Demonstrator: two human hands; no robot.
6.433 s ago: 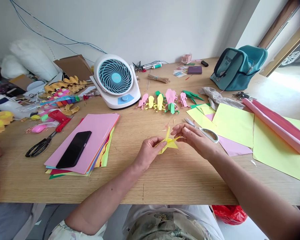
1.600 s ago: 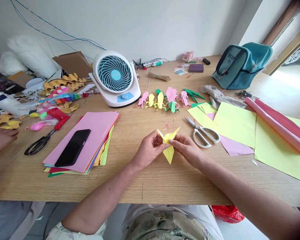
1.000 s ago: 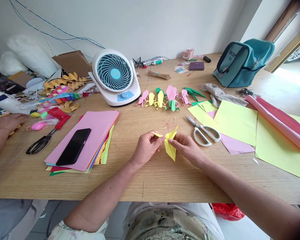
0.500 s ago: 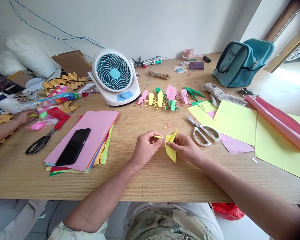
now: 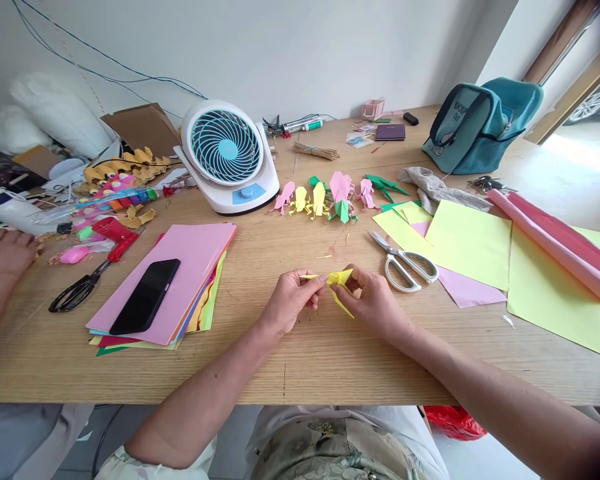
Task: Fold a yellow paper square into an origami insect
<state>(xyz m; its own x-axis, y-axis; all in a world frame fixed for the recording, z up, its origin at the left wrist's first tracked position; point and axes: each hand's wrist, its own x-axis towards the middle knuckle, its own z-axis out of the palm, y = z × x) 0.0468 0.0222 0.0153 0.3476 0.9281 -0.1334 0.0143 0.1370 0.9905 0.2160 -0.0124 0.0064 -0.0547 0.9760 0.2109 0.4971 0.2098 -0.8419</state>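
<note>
A folded piece of yellow origami paper (image 5: 339, 277) is held between my two hands above the wooden table (image 5: 260, 373). My left hand (image 5: 293, 300) pinches a thin pointed end of it, which pokes out past the thumb. On the other side, my right hand (image 5: 375, 300) grips the wider folded body; a pointed flap hangs down below the fingers. Some of the folds are hidden by the fingers. Beyond my hands stands a row of folded paper figures, among them a pink one (image 5: 341, 185), a yellow one (image 5: 319, 199) and a green one (image 5: 343, 211).
White-handled scissors (image 5: 405, 267) lie close to my right hand, by yellow sheets (image 5: 473, 230). To the left, a phone (image 5: 146, 293) rests on stacked coloured paper (image 5: 205, 240). A fan (image 5: 227, 153) stands behind. Another person's hand (image 5: 7, 257) is at the far left, near black-handled scissors (image 5: 77, 293).
The yellow paper has turned in my hands, its upper point tipping down to the right. My right hand has rolled with it. The other person's hand has pulled back left.
</note>
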